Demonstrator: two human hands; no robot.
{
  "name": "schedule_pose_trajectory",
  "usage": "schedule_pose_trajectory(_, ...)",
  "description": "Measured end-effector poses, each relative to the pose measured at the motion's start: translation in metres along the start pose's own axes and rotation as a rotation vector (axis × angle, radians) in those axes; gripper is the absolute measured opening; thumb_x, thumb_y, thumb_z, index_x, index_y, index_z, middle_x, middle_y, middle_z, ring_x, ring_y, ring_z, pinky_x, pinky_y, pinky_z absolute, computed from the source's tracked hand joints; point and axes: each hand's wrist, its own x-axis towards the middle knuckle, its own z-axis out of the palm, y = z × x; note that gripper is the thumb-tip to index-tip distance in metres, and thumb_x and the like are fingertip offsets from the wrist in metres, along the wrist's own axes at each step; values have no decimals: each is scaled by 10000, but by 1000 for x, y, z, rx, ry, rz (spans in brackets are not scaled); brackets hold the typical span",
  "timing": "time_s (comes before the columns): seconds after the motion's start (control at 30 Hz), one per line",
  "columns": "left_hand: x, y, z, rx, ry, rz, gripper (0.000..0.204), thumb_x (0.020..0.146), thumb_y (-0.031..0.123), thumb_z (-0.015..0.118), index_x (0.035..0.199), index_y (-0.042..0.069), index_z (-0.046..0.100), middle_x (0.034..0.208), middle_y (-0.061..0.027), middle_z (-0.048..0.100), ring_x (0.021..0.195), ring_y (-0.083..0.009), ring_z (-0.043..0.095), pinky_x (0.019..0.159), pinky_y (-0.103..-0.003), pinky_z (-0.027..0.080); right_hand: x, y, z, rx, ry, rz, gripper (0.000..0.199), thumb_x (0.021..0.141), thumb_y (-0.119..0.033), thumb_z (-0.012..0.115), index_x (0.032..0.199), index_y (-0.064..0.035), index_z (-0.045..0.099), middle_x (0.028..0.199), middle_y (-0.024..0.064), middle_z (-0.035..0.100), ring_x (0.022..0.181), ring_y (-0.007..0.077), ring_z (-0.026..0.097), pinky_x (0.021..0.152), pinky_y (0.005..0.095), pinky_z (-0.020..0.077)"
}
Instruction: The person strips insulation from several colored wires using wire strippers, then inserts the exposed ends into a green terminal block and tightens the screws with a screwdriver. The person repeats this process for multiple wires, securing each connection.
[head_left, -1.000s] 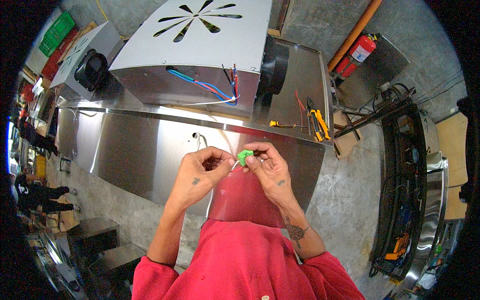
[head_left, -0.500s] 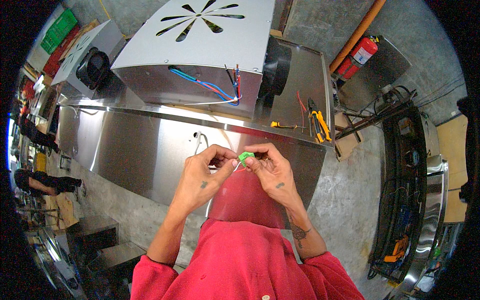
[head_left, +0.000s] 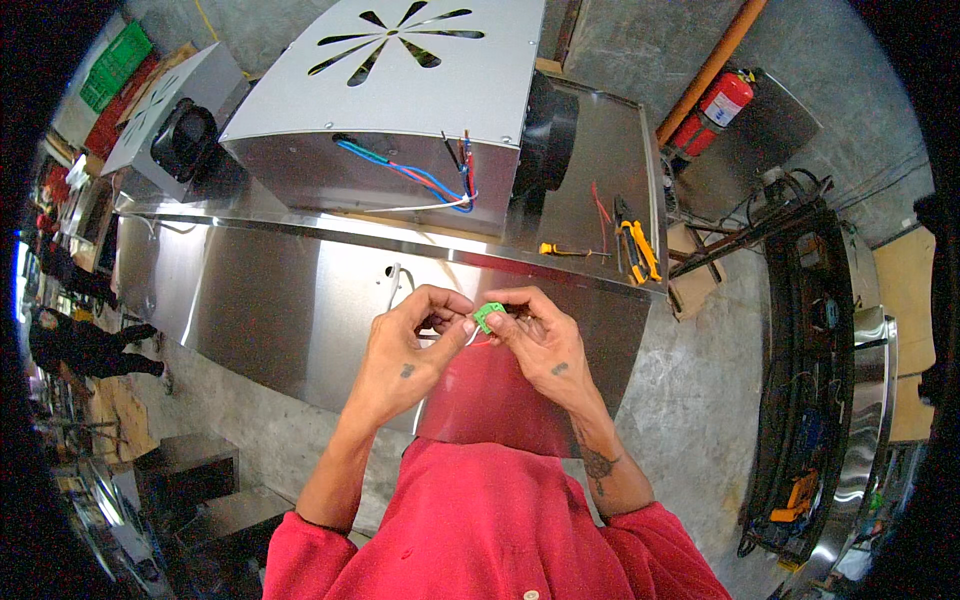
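Observation:
A small green terminal connector (head_left: 488, 316) is pinched between the thumb and fingers of my right hand (head_left: 541, 342). Beside it, my left hand (head_left: 412, 340) pinches a thin white wire (head_left: 471, 338) close to the connector; whether the wire end sits inside it, I cannot tell. A red wire (head_left: 484, 344) shows just under the fingers. Both hands are over the front face of a shiny steel panel. Behind them, a grey cable (head_left: 396, 284) comes out of a hole in that steel panel (head_left: 260, 290).
A metal fan housing (head_left: 300, 95) with bundled blue, red and black wires (head_left: 440, 185) stands on the panel's top. To its right lie a small yellow screwdriver (head_left: 565, 250) and yellow-handled pliers (head_left: 636, 250). A fire extinguisher (head_left: 722, 100) stands far right; another person (head_left: 90, 345) is at left.
The green connector has turned slightly in my right fingers. My hands otherwise stay in place. At the left, the other person has shifted.

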Motion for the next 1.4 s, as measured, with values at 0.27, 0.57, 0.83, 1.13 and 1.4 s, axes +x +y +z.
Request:
schedule_pose_trajectory(0.27, 3, -10, 1, -143, -24, -51, 261, 963, 109, 797, 1192, 27, 702, 956, -13, 726, 865, -84, 652, 790, -257, 511, 0, -3, -1, 50, -33, -23, 320, 1073, -166, 690, 1361, -27, 674, 1131, 62, 735, 978, 105, 688, 835, 272, 585)
schedule_pose_trajectory(0.57, 12, -19, 9, -266, -97, -33, 336, 953, 61, 796, 1272, 43, 691, 995, -20, 716, 921, -97, 652, 814, -259, 525, 11, 5, -7, 111, -9, -24, 309, 1059, -181, 702, 1299, 7, 651, 1117, 111, 739, 951, 143, 717, 806, 307, 606)
schedule_pose_trajectory(0.83, 20, -19, 6, -351, -147, -123, 385, 974, 42, 768, 1351, 25, 688, 1035, -86, 760, 935, -127, 707, 865, -274, 574, 19, -3, -19, 37, -66, 74, 229, 1051, -146, 713, 1230, -9, 667, 1025, 52, 716, 905, 100, 668, 811, 263, 561)
schedule_pose_trajectory(1.13, 22, -25, 3, -418, -153, -134, 410, 970, 88, 790, 1368, 33, 706, 1018, -62, 753, 918, -120, 669, 849, -287, 551, 27, 11, -17, 22, -54, 24, 246, 1071, -208, 690, 1216, -10, 695, 943, 58, 727, 838, 116, 685, 760, 278, 566)
schedule_pose_trajectory(1.4, 21, -26, 3, -449, -176, -129, 490, 967, 85, 790, 1438, 54, 654, 1015, -48, 744, 928, -113, 672, 871, -288, 560, 30, 13, -17, 60, -67, 26, 225, 1059, -220, 711, 1149, -14, 700, 912, 69, 726, 821, 124, 692, 734, 282, 573)
